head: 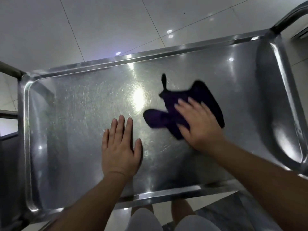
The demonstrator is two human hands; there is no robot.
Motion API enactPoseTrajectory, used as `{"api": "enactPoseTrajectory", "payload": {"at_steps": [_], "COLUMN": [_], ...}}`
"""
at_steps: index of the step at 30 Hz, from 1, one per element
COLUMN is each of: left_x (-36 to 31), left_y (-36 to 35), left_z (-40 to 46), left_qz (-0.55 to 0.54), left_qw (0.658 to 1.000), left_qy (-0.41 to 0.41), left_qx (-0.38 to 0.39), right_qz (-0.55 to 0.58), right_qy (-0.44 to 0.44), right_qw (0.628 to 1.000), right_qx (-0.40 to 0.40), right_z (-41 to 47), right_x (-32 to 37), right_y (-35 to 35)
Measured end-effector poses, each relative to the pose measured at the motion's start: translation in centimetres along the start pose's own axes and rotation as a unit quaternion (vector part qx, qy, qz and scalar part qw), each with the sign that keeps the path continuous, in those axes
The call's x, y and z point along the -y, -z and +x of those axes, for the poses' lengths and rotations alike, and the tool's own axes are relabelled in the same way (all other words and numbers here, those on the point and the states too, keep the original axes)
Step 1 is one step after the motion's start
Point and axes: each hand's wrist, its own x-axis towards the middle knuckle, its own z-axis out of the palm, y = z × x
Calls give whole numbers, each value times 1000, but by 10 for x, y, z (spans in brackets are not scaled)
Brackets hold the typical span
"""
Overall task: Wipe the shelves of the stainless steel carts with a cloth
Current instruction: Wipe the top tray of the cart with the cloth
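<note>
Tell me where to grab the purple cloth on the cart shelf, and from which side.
Pinch the loose lobe of the purple cloth that sticks out to the left of the right hand, coming from above and from the left. That hand lies flat over the cloth's middle, and the rest lies flat on the shelf, so only the free edges offer a pinch.

Head camera looking steeply down from close above

The single wide-angle view is facing forward and down from the person's head, sitting close over the cart shelf (pixel 75 124), which is filling most of the frame; tiled floor (pixel 100 22) is showing beyond, and the wearer's knees at the bottom edge.
</note>
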Motion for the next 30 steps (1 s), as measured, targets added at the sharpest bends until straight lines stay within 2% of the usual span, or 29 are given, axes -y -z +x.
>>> {"api": "enactPoseTrajectory", "payload": {"at_steps": [5,9,12,16,21,25,30], "left_x": [-1,0,-1,0,3,3,-1], "left_y": [0,1,2,2,-3,-6,2], "left_z": [0,1,0,0,-1,-1,0], "left_qz": [-3,-4,-8,-9,-3,-1,-21], "left_qw": [1000,1000,1000,1000,1000,1000,999], "left_qy": [3,7,6,3,2,5,8], "left_qx": [4,5,8,4,5,11,22], "right_qz": [2,5,25,83,96,80,71], "right_qy": [-105,-122,-84,-2,15,-8,-99], "right_qw": [994,992,995,995,995,997,991], "right_qx": [-36,-42,-46,-46,5,20,51], "right_z": [161,196,156,52,-97,-166,-168], "right_x": [8,20,32,55,69,71,86], "right_y": [21,20,11,-8,-34,-36,-14]}}
